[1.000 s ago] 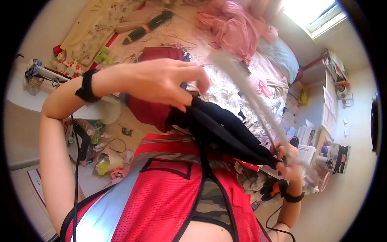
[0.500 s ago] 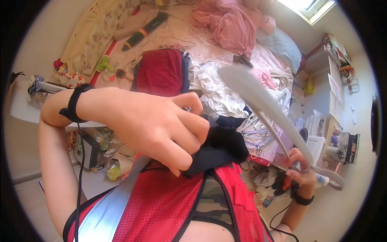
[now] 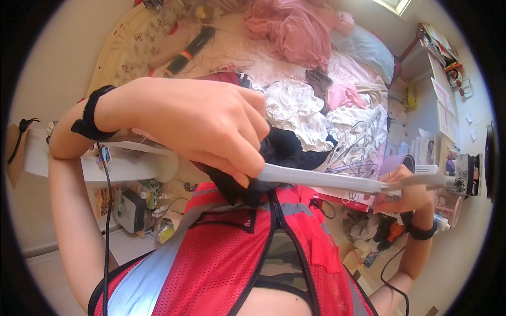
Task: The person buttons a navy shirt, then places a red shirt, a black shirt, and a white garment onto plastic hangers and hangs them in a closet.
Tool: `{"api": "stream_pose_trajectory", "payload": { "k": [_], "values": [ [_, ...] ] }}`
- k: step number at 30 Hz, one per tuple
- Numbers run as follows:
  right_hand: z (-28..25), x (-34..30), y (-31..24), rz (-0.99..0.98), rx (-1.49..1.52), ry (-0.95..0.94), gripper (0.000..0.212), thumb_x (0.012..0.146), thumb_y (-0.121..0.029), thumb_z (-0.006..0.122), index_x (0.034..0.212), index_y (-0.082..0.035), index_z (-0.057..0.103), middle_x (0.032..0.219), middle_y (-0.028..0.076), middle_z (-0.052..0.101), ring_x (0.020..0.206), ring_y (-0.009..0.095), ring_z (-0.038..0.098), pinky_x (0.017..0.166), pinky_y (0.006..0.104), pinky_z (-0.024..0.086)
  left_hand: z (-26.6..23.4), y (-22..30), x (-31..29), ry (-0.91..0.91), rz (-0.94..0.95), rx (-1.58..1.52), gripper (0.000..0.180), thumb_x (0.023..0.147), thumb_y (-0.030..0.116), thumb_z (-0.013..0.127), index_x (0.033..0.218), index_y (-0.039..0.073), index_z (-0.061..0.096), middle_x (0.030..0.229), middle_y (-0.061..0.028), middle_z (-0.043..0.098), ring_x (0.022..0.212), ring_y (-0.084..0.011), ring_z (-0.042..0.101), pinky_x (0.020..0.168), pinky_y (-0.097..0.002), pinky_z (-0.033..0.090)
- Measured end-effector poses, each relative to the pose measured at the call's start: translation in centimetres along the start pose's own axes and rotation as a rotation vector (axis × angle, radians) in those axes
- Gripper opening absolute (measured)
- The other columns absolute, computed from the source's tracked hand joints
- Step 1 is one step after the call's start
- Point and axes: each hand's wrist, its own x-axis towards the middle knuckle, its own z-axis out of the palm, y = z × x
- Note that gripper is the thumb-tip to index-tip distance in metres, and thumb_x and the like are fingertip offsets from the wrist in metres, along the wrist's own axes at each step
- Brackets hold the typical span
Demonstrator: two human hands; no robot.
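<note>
In front of my chest, my left hand (image 3: 211, 126) is closed, fingers curled down on a black garment (image 3: 287, 150) that hangs below and beyond it. My right hand (image 3: 403, 192) grips a grey clothes hanger (image 3: 327, 180) near its hook, off to the right. The hanger lies nearly level, its far end reaching my left fingers and the black cloth. Whether that end is inside the garment is hidden behind my left hand.
Beyond my hands, a bed holds white clothes (image 3: 295, 108), wire hangers (image 3: 350, 152), a pink blanket (image 3: 292, 31) and a light blue pillow (image 3: 363, 50). A white table (image 3: 121, 163) stands left; shelves with papers (image 3: 445, 100) line the right wall.
The hanger has swung down from a raised slant to nearly level, its end now at my left hand. My left hand has shifted slightly up, the black garment with it.
</note>
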Motion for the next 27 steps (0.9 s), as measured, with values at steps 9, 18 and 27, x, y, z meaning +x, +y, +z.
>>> {"api": "stream_pose_trajectory", "payload": {
  "k": [9, 18, 27],
  "values": [
    [1.2, 11.3, 0.2, -0.101, -0.173, 0.667, 0.013, 0.064, 0.001, 0.069, 0.077, 0.001, 0.065, 0.065, 0.006, 0.059, 0.057, 0.013, 0.054, 0.053, 0.026, 0.042, -1.0, 0.6, 4.1, 0.021, 0.05, 0.113, 0.029, 0.084, 0.023, 0.064, 0.067, 0.01, 0.046, 0.056, -0.0004, 0.042, 0.06, -0.0188, 0.049, 0.066, -0.0321, 0.038],
    [5.4, 12.2, -0.2, -0.191, 0.288, 0.908, 0.028, 0.07, -0.019, 0.079, 0.06, -0.002, 0.058, 0.05, 0.001, 0.048, 0.045, 0.008, 0.042, 0.043, 0.0247, 0.03, -0.9, -1.0, 3.0, 0.078, -0.284, 0.296, 0.025, 0.087, 0.024, 0.06, 0.069, 0.007, 0.055, 0.06, -0.0054, 0.048, 0.062, -0.0244, 0.051, 0.071, -0.0346, 0.039],
    [5.3, 13.5, -0.4, -0.012, 0.169, 1.01, 0.041, 0.077, -0.018, 0.075, 0.053, -0.001, 0.045, 0.051, -0.006, 0.029, 0.051, 0.003, 0.027, 0.043, 0.0257, 0.019, 1.0, -0.3, 1.1, 0.072, -0.797, 0.33, 0.035, 0.088, 0.033, 0.058, 0.103, 0.002, 0.049, 0.091, -0.0186, 0.056, 0.085, -0.0358, 0.057, 0.075, -0.0417, 0.045]
  ]
}}
